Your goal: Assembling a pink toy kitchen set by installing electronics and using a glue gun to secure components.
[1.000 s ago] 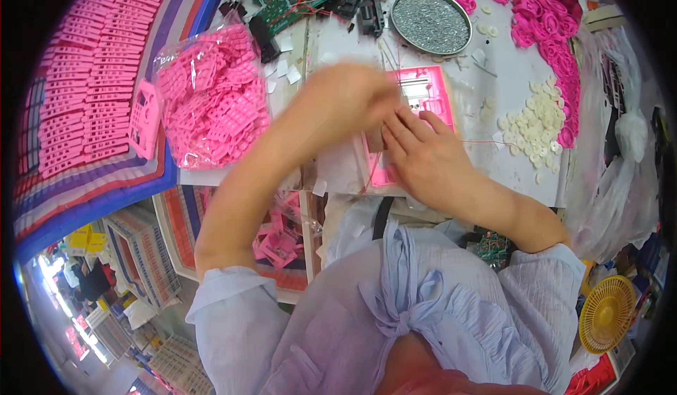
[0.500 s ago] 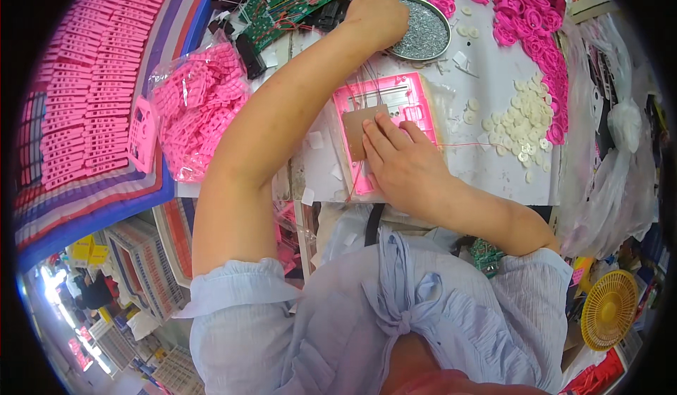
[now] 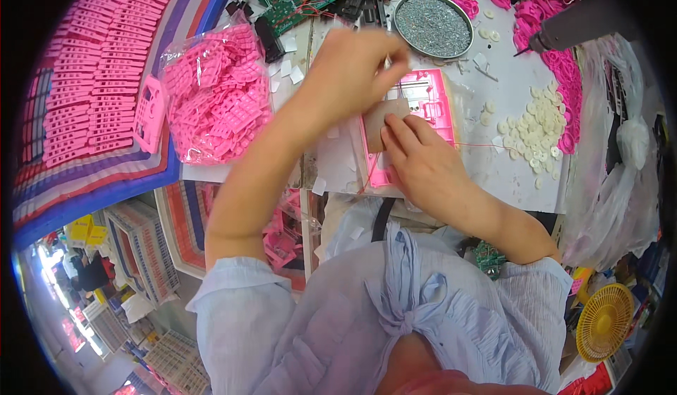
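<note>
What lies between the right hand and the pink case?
A flat brown piece: it lies over part of the pink case, with fingers of the right hand resting on it, as the head view shows.

A small assembly workshop is showing here: green circuit boards (image 3: 281, 18) are lying on the surface (image 3: 508, 173) near a round dish (image 3: 472, 34) of metal pieces (image 3: 434, 25), pale discs (image 3: 532, 131) are sitting in a heap, pink plastic parts (image 3: 99, 71) are standing in rows, and a bag (image 3: 233, 30) is bulging with pink pieces (image 3: 215, 106).
</note>
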